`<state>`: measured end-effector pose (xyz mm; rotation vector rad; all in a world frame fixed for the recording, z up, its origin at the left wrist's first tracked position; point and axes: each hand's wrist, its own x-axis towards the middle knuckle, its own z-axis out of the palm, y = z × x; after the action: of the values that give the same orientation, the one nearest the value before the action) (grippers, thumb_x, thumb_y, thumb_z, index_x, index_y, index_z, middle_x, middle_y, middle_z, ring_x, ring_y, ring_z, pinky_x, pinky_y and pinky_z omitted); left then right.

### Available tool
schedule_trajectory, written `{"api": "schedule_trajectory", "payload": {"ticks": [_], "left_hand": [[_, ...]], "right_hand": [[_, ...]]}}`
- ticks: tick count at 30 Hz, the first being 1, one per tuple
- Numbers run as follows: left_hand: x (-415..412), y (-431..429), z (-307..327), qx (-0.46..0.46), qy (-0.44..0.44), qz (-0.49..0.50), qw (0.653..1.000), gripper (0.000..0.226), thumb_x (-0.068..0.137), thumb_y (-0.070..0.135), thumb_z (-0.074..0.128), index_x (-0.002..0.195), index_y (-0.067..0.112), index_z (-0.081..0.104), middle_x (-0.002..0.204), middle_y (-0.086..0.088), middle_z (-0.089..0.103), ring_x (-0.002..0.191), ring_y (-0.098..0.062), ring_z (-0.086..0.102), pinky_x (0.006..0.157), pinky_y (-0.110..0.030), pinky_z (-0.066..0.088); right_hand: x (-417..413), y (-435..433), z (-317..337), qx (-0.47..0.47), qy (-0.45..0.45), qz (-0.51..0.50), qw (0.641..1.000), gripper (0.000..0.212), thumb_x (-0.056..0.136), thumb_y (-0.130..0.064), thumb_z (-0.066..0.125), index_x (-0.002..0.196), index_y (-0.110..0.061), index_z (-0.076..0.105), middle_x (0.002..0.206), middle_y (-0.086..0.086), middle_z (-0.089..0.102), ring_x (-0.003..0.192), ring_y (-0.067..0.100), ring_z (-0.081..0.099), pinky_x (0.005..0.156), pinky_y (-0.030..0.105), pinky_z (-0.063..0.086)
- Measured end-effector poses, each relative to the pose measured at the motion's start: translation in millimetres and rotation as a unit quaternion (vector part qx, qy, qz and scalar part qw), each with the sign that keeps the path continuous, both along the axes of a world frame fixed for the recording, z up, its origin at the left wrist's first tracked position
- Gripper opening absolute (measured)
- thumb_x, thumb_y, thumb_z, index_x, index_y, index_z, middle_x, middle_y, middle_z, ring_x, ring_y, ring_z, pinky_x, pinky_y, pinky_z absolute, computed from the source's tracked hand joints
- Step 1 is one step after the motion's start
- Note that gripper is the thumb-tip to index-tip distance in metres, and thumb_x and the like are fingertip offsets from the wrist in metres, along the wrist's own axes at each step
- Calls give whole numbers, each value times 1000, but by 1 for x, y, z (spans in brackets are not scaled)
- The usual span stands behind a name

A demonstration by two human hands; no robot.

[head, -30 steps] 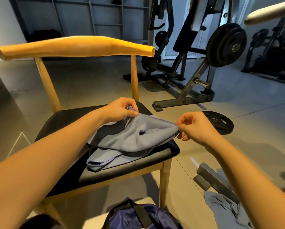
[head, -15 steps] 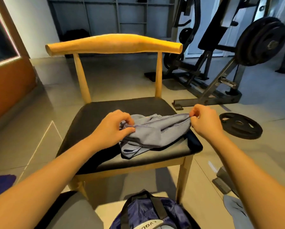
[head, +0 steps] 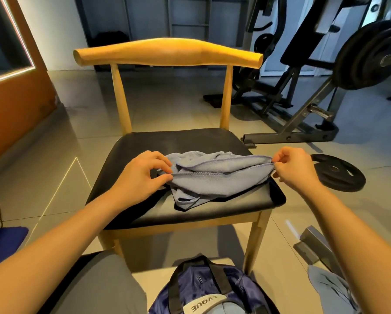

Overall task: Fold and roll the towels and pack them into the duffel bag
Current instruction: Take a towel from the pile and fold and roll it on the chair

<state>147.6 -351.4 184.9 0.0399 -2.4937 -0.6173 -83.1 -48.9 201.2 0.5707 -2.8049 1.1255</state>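
Note:
A grey-blue towel [head: 215, 177] lies bunched on the black seat of a wooden chair [head: 144, 143]. My left hand [head: 142, 175] pinches the stitched hem at the towel's left end. At the right end, my right hand [head: 292, 166] pinches the same hem between thumb and fingers, and the edge is stretched between them. A navy duffel bag [head: 203, 288] with black straps stands on the floor at the bottom centre, just in front of the chair. Another grey towel [head: 330, 291] lies on the floor at the lower right.
A black weight plate [head: 339, 175] lies on the floor right of the chair. A grey metal bar [head: 317, 245] sits near the chair's front right leg. A weight machine [head: 326, 64] stands behind on the right. A blue mat [head: 1, 243] is at the left edge.
The view has swung left and centred on the chair. Both hands have slid along the towel's hem and pulled it straighter between them; my left hand sits lower on the seat.

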Motion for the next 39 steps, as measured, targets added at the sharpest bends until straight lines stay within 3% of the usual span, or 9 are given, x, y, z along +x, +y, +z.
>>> {"api": "schedule_trajectory", "payload": {"ticks": [5, 12, 18, 24, 28, 32, 34, 37, 39], "left_hand": [[-20, -3, 12, -100, -5, 2, 995, 6, 88, 23, 77, 92, 26, 81, 117, 14, 71, 107, -10, 56, 90, -42, 48], [-36, -8, 12, -128, 0, 3, 992, 17, 86, 25, 80, 102, 29, 81, 99, 14, 75, 97, -8, 62, 90, -46, 50], [-32, -9, 24, -9, 39, 56, 998, 9, 85, 16, 77, 91, 22, 81, 90, 9, 72, 89, -10, 65, 84, -39, 55], [-27, -14, 65, 93, 109, 137, 980, 8, 87, 11, 74, 82, 17, 77, 78, 6, 72, 72, -10, 67, 72, -28, 57], [-16, -20, 101, 132, 171, 177, 960, 5, 89, 12, 71, 86, 12, 74, 78, 2, 71, 73, -11, 66, 66, -21, 54], [-5, -25, 137, 152, 208, 199, 946, 6, 93, 18, 70, 91, 13, 73, 84, 2, 70, 79, -11, 65, 71, -25, 53], [5, -33, 154, 170, 223, 213, 936, 8, 94, 19, 69, 92, 13, 74, 85, 0, 70, 81, -13, 65, 73, -27, 54], [22, -40, 178, 193, 241, 225, 924, 5, 91, 16, 70, 91, 15, 75, 85, -1, 70, 78, -11, 64, 71, -25, 54], [32, -39, 195, 193, 254, 223, 921, 5, 88, 12, 71, 91, 12, 75, 82, -2, 70, 73, -7, 61, 64, -18, 50]], "right_hand": [[-1, 3, 0, -2, -5, 4, 1000, 21, 90, 1, 58, 82, -17, 64, 84, 7, 68, 83, 27, 68, 77, 53, 61], [-4, 2, 2, -7, 0, 9, 1000, 23, 91, 1, 57, 81, -19, 64, 83, 5, 68, 82, 24, 68, 77, 51, 61], [-5, 5, 10, -37, -2, 10, 999, 21, 91, 0, 56, 83, -17, 64, 79, 6, 70, 75, 23, 70, 75, 49, 62], [-1, -5, 37, -155, 1, 42, 987, 20, 90, 3, 57, 99, -12, 67, 85, 11, 72, 79, 26, 70, 75, 42, 62], [11, -12, 75, -220, 23, 82, 972, 17, 90, 1, 60, 91, -8, 74, 83, 10, 74, 79, 24, 70, 68, 32, 61], [19, -25, 122, -243, 87, 87, 962, 17, 90, -3, 60, 89, -11, 75, 82, 9, 72, 79, 23, 69, 74, 43, 62], [29, -29, 150, -250, 59, 136, 957, 15, 91, -4, 61, 86, -8, 75, 80, 12, 71, 75, 23, 67, 70, 41, 62], [48, -32, 189, -277, -8, 226, 934, 15, 95, -3, 58, 89, -4, 72, 82, 11, 70, 73, 19, 68, 65, 27, 59], [53, -39, 207, -300, 9, 199, 933, 14, 93, -3, 60, 86, -6, 72, 80, 9, 71, 70, 18, 68, 64, 29, 59]]}}
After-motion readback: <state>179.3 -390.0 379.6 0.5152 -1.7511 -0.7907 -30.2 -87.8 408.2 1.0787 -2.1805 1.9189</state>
